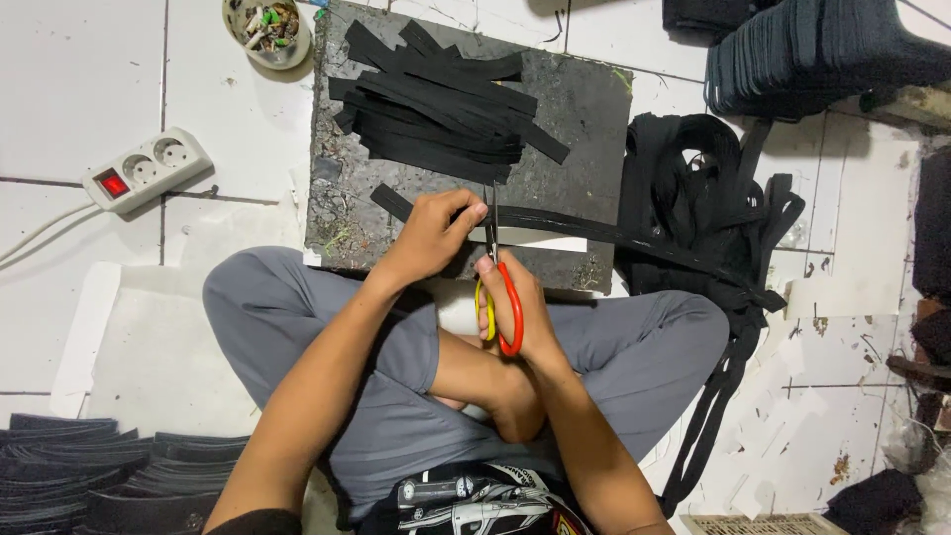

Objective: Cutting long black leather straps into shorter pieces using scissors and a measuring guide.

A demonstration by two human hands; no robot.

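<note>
- The right hand point(515, 297) grips red-and-yellow-handled scissors point(500, 287), blades closing on a long black fabric strap point(594, 233).
- The left hand point(431, 233) pinches that strap just beside the blades.
- Cut black strips point(436, 99) lie piled beyond both hands.

scissors point(503, 297): glossy plastic handles | strap point(555, 223): matt black cloth | slab point(584, 109): rough

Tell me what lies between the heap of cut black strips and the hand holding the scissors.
In the head view, between the cut strips and the right hand with the scissors, the dark board shows, crossed by the black strap being cut.
</note>
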